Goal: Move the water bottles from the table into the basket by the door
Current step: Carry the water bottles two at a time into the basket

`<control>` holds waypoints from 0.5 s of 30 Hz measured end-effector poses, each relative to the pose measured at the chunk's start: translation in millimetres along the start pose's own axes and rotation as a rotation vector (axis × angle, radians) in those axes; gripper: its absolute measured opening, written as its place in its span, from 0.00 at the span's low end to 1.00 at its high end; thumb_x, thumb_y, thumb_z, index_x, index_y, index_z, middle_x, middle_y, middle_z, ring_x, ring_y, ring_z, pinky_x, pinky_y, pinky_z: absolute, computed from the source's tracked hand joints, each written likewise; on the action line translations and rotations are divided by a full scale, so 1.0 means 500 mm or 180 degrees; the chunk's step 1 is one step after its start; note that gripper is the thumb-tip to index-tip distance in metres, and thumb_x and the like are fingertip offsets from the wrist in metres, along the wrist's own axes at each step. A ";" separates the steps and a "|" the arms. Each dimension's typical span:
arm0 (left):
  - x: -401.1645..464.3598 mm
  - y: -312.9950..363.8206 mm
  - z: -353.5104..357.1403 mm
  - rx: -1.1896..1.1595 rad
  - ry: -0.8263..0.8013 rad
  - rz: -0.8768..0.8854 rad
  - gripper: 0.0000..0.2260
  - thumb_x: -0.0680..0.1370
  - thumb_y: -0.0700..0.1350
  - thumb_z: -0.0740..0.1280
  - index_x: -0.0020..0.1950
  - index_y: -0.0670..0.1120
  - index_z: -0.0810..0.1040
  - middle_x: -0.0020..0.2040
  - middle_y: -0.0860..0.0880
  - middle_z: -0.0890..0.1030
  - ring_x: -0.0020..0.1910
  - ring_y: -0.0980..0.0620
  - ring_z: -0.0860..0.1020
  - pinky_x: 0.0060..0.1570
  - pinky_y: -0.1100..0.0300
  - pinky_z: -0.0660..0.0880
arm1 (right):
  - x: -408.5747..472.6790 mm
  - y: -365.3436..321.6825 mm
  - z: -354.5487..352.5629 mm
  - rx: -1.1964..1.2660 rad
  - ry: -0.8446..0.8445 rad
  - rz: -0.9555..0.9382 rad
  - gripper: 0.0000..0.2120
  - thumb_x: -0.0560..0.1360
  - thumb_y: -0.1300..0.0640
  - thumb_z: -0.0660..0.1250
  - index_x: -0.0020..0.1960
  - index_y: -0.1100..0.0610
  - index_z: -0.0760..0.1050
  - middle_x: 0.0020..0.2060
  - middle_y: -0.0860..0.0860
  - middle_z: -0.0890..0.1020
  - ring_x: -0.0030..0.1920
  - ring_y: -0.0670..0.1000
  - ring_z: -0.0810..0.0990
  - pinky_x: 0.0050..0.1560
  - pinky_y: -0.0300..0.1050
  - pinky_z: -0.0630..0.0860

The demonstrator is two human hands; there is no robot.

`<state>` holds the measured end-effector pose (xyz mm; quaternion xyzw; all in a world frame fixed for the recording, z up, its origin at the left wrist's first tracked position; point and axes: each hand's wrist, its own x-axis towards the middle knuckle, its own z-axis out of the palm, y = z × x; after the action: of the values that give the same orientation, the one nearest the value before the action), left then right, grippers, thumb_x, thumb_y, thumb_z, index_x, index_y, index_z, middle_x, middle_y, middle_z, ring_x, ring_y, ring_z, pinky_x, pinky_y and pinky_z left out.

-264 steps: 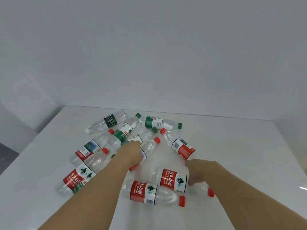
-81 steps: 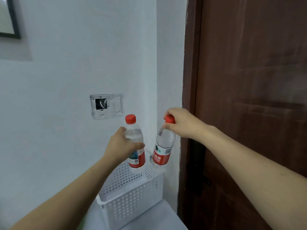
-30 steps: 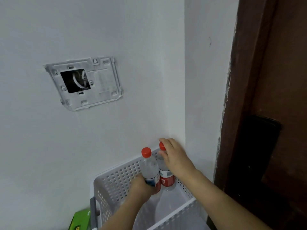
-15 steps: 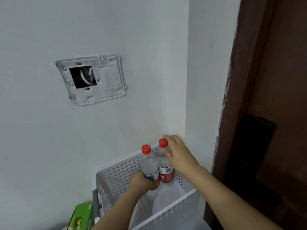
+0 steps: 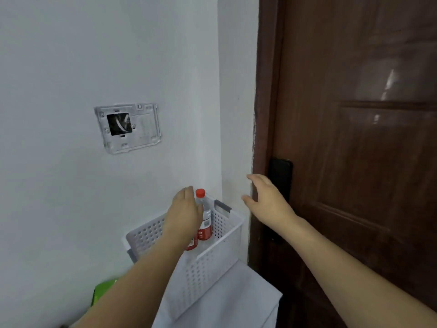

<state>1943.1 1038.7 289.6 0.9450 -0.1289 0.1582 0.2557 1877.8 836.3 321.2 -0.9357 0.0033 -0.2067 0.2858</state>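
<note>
Two bottles (image 5: 204, 216) stand upright, caps up, inside the basket (image 5: 208, 259). The left hand (image 5: 185, 213) hovers over the nearer one, fingers relaxed. Right of the basket, the right hand (image 5: 264, 201) hangs spread and empty.

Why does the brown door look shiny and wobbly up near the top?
In the head view, the door has a glossy finish, so room light bounces off as pale glare patches at the upper right. The wide-angle lens bends straight edges a little, and the left hand and right hand look slightly blurred.
</note>
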 end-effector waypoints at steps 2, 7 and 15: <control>-0.011 0.030 -0.010 0.0175 0.0005 0.0519 0.24 0.84 0.48 0.59 0.77 0.42 0.60 0.77 0.43 0.65 0.75 0.45 0.64 0.73 0.53 0.62 | -0.057 0.002 -0.046 -0.0115 0.0130 0.0114 0.28 0.80 0.53 0.63 0.77 0.56 0.59 0.76 0.51 0.61 0.74 0.50 0.62 0.73 0.42 0.58; -0.058 0.143 -0.012 0.0173 0.0058 0.1357 0.24 0.84 0.47 0.59 0.77 0.39 0.62 0.76 0.40 0.66 0.76 0.40 0.62 0.75 0.50 0.58 | -0.208 0.023 -0.172 -0.0432 0.0359 0.0531 0.28 0.80 0.54 0.64 0.77 0.55 0.60 0.75 0.50 0.62 0.73 0.49 0.63 0.73 0.43 0.61; -0.217 0.409 0.009 -0.0064 0.0102 0.2445 0.23 0.82 0.46 0.63 0.74 0.36 0.68 0.72 0.37 0.72 0.73 0.37 0.67 0.73 0.46 0.65 | -0.464 0.057 -0.394 -0.0957 0.0910 0.1092 0.27 0.77 0.55 0.66 0.75 0.56 0.63 0.73 0.51 0.66 0.71 0.51 0.67 0.71 0.42 0.62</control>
<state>1778.5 883.2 336.7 0.8227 -0.4710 0.2560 0.1890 1592.4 736.2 364.5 -0.9147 0.2329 -0.2825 0.1712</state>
